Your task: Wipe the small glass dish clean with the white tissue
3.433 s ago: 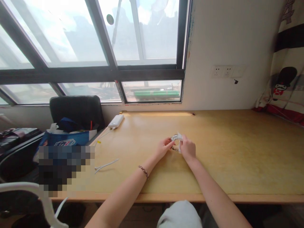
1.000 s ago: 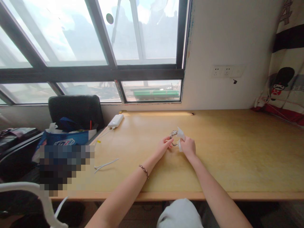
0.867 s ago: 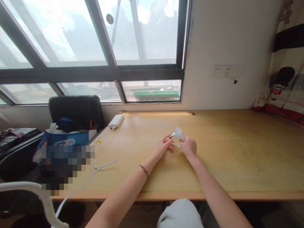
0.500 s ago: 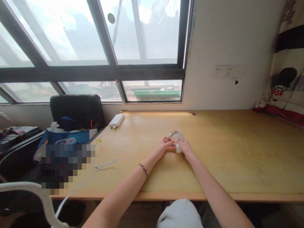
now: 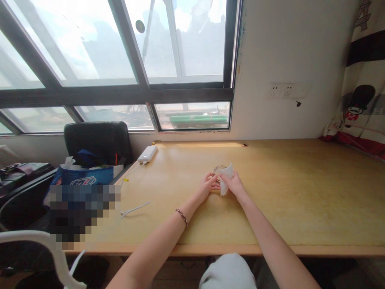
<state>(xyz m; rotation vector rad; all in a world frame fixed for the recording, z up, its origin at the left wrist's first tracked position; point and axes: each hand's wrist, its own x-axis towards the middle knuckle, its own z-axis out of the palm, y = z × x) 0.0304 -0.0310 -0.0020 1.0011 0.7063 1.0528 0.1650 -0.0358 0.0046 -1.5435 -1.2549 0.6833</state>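
Note:
My left hand (image 5: 209, 185) is closed on a shiny, ring-shaped metal piece that looks like a bangle (image 5: 219, 167), whose top curve shows above the fingers. In my right hand (image 5: 234, 184) is a thin white tissue (image 5: 227, 172), pinched between thumb and fingers. The tissue lies against the right side of the bangle and hides part of it. Both hands are close together over the middle of the wooden table (image 5: 300, 192). A braided bracelet (image 5: 181, 217) circles my left wrist.
A white power bank (image 5: 147, 154) with a cable rests at the table's back left. White cable ends (image 5: 135, 208) lie nearer me. On the left stand a black chair (image 5: 98, 138) and a blue bag (image 5: 81, 176). A white tube (image 5: 52, 245) curves at the lower left.
The tissue has spread wider and now covers more of the bangle's right side. My right hand has shifted and turned slightly; my left hand stays almost in place.

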